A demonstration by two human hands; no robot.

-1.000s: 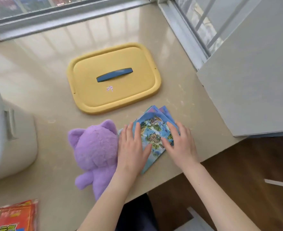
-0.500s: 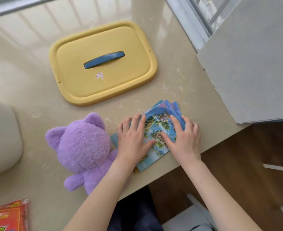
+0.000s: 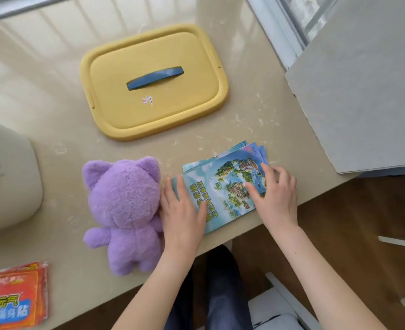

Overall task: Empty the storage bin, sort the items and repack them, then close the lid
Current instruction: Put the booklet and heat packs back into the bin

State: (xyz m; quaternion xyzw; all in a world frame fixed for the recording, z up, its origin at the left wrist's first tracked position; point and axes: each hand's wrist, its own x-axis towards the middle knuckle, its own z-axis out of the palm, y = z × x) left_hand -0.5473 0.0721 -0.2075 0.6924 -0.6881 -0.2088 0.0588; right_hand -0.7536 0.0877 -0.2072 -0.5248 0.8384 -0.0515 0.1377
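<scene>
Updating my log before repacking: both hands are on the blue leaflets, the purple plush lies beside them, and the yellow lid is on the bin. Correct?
Not the lid: in the head view the yellow lid lies flat on the table, apart from the bin. The rest holds: left hand and right hand on the blue leaflets, purple plush beside them.

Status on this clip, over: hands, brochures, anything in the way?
Both open: left hand and right hand press the brochure stack from either side. Stack on the table, not repacked; lid off, bin at left. Close by: purple plush touching left hand.
</scene>
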